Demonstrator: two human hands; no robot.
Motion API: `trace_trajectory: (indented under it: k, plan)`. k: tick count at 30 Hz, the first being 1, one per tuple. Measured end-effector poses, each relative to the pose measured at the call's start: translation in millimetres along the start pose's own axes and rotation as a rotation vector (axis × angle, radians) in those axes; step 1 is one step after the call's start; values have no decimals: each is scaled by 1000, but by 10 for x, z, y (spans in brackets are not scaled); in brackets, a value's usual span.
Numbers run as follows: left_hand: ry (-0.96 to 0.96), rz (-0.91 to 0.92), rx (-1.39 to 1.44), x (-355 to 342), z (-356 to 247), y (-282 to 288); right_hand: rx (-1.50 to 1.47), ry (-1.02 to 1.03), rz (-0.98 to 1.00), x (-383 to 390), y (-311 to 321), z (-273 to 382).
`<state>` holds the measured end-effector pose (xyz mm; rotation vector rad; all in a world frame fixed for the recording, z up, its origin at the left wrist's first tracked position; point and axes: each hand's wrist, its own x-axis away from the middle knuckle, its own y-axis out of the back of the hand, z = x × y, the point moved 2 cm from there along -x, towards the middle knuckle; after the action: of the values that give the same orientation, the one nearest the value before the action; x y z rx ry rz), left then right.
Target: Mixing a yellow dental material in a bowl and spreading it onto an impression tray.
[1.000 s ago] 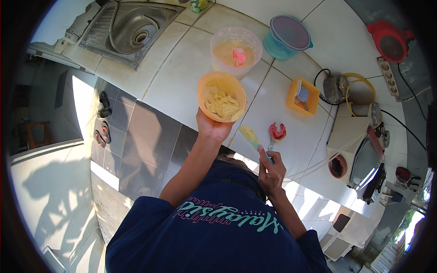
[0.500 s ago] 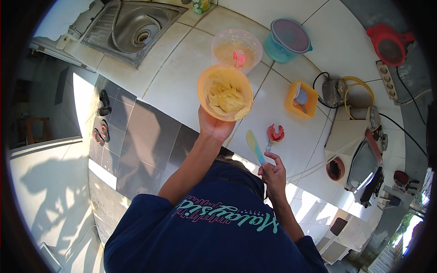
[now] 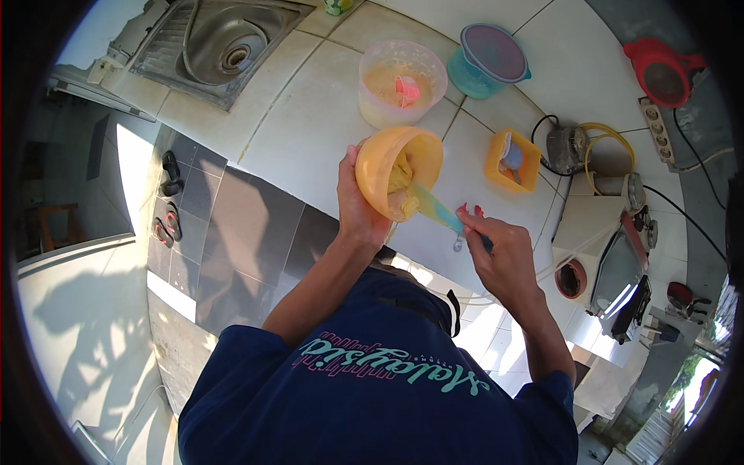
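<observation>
My left hand [image 3: 360, 209] grips a yellow-orange bowl [image 3: 391, 151] tilted toward my right, with pale yellow paste [image 3: 400, 174] in it. My right hand [image 3: 496, 252] is closed on a blue spatula [image 3: 438, 209], whose paste-smeared blade rests at the bowl's lower right rim. Behind the bowl stands a translucent tub [image 3: 380, 101] with beige mixture and a pink scoop [image 3: 407, 91] inside. A red horseshoe-shaped tray with a grey handle [image 3: 457, 244] lies on the counter, partly hidden behind my right hand.
The tiled counter [image 3: 283, 112] holds a sink [image 3: 201, 46], a lidded teal tub [image 3: 480, 70], a yellow container [image 3: 525, 170] with tools, a motor [image 3: 566, 147] with cables and a cream machine [image 3: 581, 232]. A red strainer [image 3: 666, 74] and power strip [image 3: 659, 132] are at right; sandals [image 3: 169, 225] lie on the floor.
My left hand has tipped the bowl toward my right. My right hand has risen and moved forward, bringing the spatula's blade from beside the bowl to its rim.
</observation>
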<state>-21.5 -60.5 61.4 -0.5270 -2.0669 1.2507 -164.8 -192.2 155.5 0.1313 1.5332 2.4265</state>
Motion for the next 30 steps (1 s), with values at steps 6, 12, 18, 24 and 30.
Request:
trace_trajectory:
  k: [6,12,18,24,30]
  plan:
    - [-73,-102,79,12,-8,75,-1001,-661,428,-107,-78,8]
    - [48,29,134,49,-123,-8,-234,20,-66,-263,-15,164]
    - [93,-3,99,-75,16,113,143,30,-120,-399,72,118]
    - [110,-17,227,-161,190,389,-527,-533,529,-189,-460,-58]
    - [137,-71,273,-214,324,515,-247,-257,243,-263,-683,-344]
